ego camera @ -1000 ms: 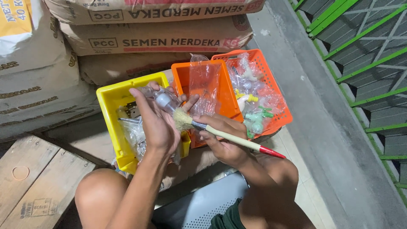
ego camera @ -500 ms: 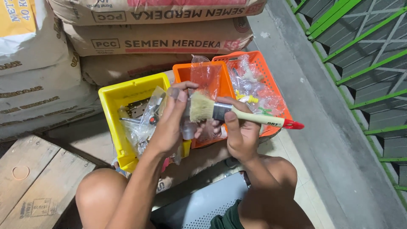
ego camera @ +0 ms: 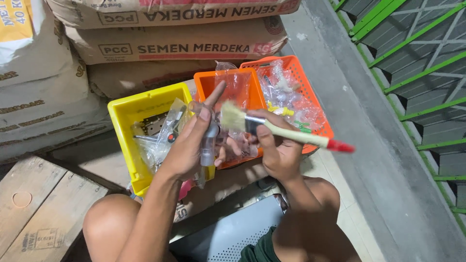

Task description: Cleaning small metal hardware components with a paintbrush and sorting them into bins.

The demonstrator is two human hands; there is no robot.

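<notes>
Now my left hand [ego camera: 191,145] grips the metal tap [ego camera: 209,140] mid-frame; my right hand's [ego camera: 274,148] fingers pinch the brush [ego camera: 272,128]. Bristles should sweep lightly along it, wrist steady.

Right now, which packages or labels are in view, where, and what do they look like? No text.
Stacked sacks: behind the baskets, brown paper, dark and red print.
White sack: top left, yellow panel.
Clear plastic bags: in the orange basket, small parts inside.
Wooden crate: bottom left, small stamped mark.
</notes>
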